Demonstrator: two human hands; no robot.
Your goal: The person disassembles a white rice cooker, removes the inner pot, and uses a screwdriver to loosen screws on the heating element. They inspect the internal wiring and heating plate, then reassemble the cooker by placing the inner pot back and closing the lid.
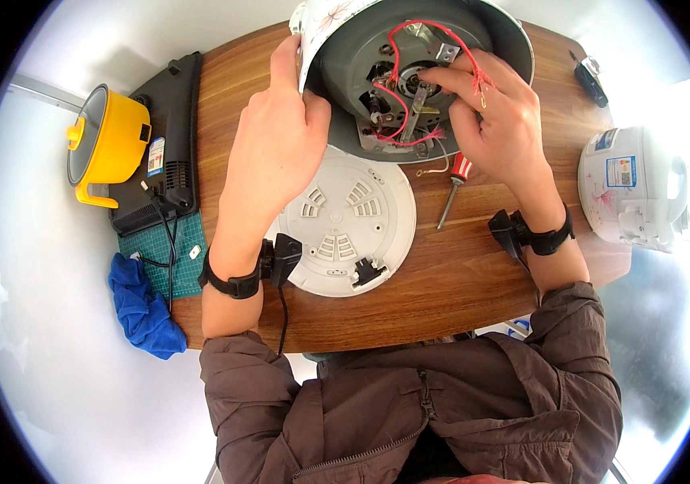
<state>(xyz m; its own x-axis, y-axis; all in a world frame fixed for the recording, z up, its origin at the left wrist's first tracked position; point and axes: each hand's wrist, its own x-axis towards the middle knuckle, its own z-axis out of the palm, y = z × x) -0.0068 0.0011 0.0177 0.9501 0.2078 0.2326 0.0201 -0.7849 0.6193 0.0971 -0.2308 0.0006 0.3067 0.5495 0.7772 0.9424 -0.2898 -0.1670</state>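
A rice cooker body (345, 52) is tipped on the table's far side, its underside facing me. Inside it are red wires (441, 22), metal brackets and a round central part. My left hand (276, 141) grips its left rim, index finger stretched along the outside. My right hand (502, 113) reaches inside from the right, fingers curled and pinched beside the central part; anything between the fingertips is too small to name. Just below the body lies a round white vented base cover (337, 218). A screwdriver (462, 168) with a red-and-white handle rests below my right hand.
At left, a yellow electric pot (123, 137) sits on a black appliance (177, 141), near a green mat (187, 270), a black cable and a blue cloth (143, 310). A white appliance with a handle (603, 202) stands right; a small black object (592, 82) lies beyond it.
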